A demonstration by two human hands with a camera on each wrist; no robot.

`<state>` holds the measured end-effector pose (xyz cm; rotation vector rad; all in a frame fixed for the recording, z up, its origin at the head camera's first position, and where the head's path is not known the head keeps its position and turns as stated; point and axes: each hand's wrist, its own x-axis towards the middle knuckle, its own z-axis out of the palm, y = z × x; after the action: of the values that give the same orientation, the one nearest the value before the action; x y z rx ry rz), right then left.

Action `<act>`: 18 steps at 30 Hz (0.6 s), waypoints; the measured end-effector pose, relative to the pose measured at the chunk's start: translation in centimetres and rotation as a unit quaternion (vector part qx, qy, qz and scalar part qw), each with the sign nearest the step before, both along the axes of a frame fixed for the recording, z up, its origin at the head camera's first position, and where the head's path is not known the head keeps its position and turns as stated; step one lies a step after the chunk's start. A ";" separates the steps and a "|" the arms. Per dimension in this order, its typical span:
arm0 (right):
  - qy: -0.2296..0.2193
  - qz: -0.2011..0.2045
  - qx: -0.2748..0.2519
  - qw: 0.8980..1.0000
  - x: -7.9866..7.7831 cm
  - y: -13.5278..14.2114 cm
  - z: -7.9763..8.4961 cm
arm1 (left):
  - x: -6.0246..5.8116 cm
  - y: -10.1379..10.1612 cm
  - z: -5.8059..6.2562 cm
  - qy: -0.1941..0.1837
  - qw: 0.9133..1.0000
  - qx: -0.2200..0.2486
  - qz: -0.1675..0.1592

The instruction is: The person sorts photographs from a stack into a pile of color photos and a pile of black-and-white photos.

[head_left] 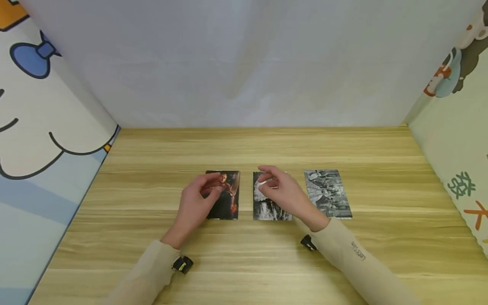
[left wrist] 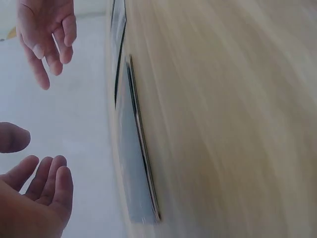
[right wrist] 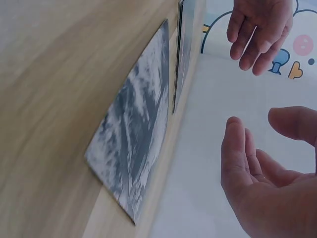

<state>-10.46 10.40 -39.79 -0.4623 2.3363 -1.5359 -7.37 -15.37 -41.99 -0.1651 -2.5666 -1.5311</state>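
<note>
Three photo cards lie in a row on the wooden table. The left one is a dark colour picture (head_left: 234, 199) with a figure on it; the middle (head_left: 267, 210) and right (head_left: 328, 192) ones are black and white. My left hand (head_left: 195, 202) hovers over the left card, fingers loosely bent and thumb apart. Over the middle card hangs my right hand (head_left: 285, 191), its fingers likewise relaxed, hiding the card's upper part. Both wrist views show gaps between thumb and fingers with nothing held. In the left wrist view, the nearest card stack (left wrist: 132, 163) shows several thin layers along its edge.
The wood-grain table (head_left: 244, 267) meets a pale back wall (head_left: 244, 76). A cartoon-printed panel (head_left: 45, 114) stands along the left side and another printed panel (head_left: 450, 140) along the right. Black straps (head_left: 183, 264) sit at both cuffs.
</note>
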 end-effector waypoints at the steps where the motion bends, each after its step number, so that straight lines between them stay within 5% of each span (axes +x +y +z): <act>1: 0.004 -0.004 -0.003 1.000 0.1 0.3 0.0 | 0.1 0.3 0.1 -0.001 1.000 0.003 -0.005; 9: 0.014 -0.018 -0.032 0.999 0.5 2.6 -0.6 | 0.1 2.7 0.1 -0.018 0.999 0.024 -0.042; 18: 0.031 -0.038 -0.006 0.999 0.5 4.3 -1.1 | 0.1 4.7 0.2 -0.055 0.995 0.014 -0.082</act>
<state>-9.98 14.69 -40.86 -0.4332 2.4190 -1.5929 -7.23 -10.63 -41.81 -0.3026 -2.6736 -1.6752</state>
